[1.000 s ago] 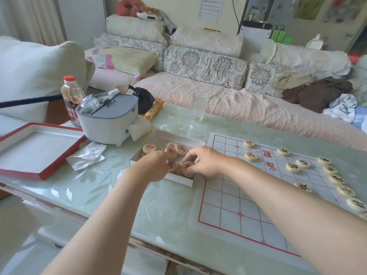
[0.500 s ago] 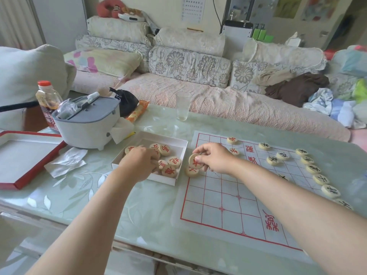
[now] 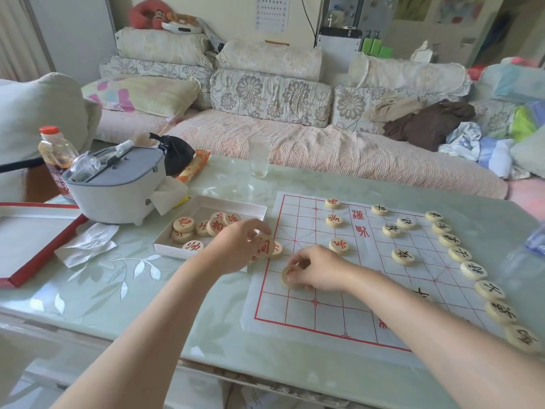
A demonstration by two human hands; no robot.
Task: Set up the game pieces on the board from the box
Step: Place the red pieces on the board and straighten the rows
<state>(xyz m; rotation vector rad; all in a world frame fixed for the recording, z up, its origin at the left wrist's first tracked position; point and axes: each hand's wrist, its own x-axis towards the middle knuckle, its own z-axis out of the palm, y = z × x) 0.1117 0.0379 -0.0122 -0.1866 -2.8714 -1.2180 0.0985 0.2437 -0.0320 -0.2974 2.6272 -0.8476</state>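
Observation:
A white paper board [image 3: 330, 293] with a red grid lies on the glass table. The white box [image 3: 230, 203] to its left holds several round wooden pieces with red characters [image 3: 183, 224]. My left hand [image 3: 236, 246] pinches a red-marked piece [image 3: 264, 246] at the board's left edge, beside another piece [image 3: 277, 248] lying there. My right hand [image 3: 320, 271] grips a red-marked piece [image 3: 288, 274] against the board's left column. Three red pieces [image 3: 338, 245] stand on the board. Black-marked pieces [image 3: 402, 256] line the right side.
A grey lidded container [image 3: 118, 184] and a bottle [image 3: 56, 152] stand behind the box. The red box lid [image 3: 32, 246] lies at the far left, crumpled paper [image 3: 88, 243] beside it. An empty glass [image 3: 259, 156] stands at the table's back edge. A sofa runs behind.
Both hands have come out of the box with a piece each. My right hand moved down the board's left column; my left hand moved to the board's left edge.

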